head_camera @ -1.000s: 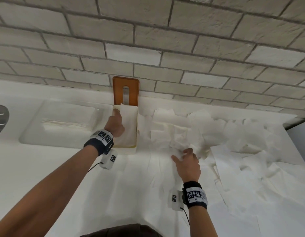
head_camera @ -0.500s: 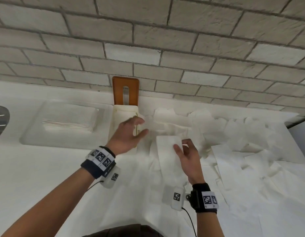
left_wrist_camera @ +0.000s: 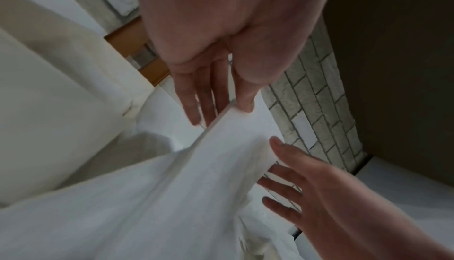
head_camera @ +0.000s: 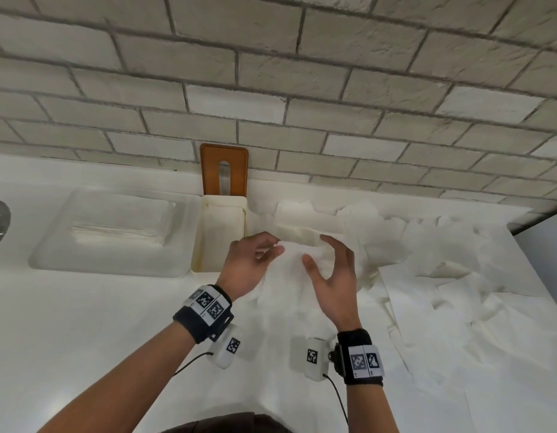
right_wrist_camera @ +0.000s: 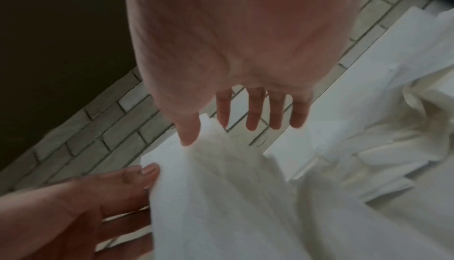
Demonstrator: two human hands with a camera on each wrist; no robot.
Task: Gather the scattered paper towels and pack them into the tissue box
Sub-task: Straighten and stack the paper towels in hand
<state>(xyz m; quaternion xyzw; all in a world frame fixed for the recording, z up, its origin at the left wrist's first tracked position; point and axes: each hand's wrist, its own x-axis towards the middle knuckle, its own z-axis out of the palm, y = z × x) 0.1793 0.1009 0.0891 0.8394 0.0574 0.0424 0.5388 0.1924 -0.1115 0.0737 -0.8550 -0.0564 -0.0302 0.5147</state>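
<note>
Since 0.5 s ago: left hand (head_camera: 250, 266) has come across from over the tissue box to meet the sheet that the right hand (head_camera: 333, 278) was lifting; both hands now sit close together over 1 paper towel (head_camera: 289, 270), just right of the box.

Grip state: left wrist view shows the left thumb (left_wrist_camera: 244, 97) on top of the towel edge and the fingers underneath, so the left hand pinches the near corner of the sheet. Right hand: thumb tip touches the towel edge in the right wrist view, but the 4 fingers (right_wrist_camera: 253, 116) are spread and straight, clear of the paper. Reads as a release or a light steadying touch, not a grip.

Location of task items: held towel hangs between the hands, above the counter, its lower part draping down toward the camera. Tissue box (head_camera: 205, 239) stands open just left of the hands, in front of the orange-brown lid (head_camera: 224, 168) that leans on the brick wall (head_camera: 333, 89); white sheets already lie inside. Scattered paper towels (head_camera: 442, 260) cover the counter to the right, many remaining.

Step in hand (judgement): handover of 1 sheet from right to left, early-to-middle of the gathering.

Next move calls for: left hand carrying the sheet over the box opening and laying it flat, likely folded or squared first, since the sheet looks longer than the box is wide. Right hand is free to fetch the next one.
</note>
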